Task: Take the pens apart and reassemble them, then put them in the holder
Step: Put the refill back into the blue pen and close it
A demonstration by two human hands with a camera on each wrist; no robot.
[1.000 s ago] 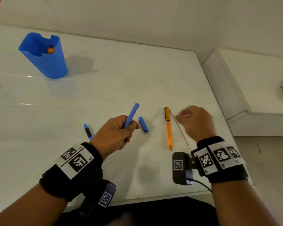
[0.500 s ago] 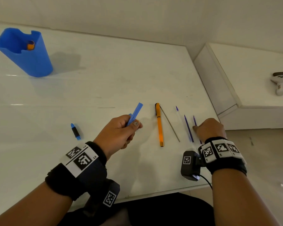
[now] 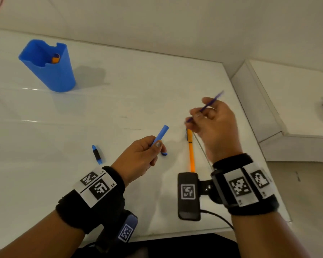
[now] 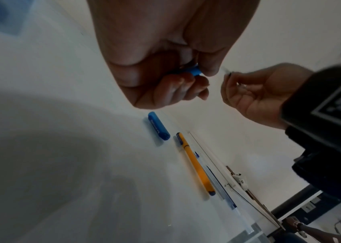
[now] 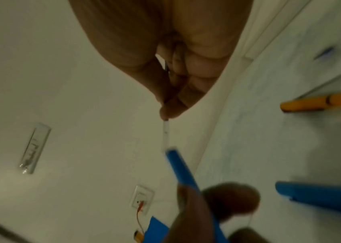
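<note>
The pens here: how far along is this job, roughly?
One orange pen already stands in the blue holder. Now the left hand holds a blue barrel while the right hand brings a refill toward it. The blue cap, tip piece and another orange pen lie on the table.

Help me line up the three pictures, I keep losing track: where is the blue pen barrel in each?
Head: blue barrel at centre, held by the left hand.
Left wrist: only its end shows, upper middle.
Right wrist: lower middle.
Shared landmark: orange pen on the table.
</note>
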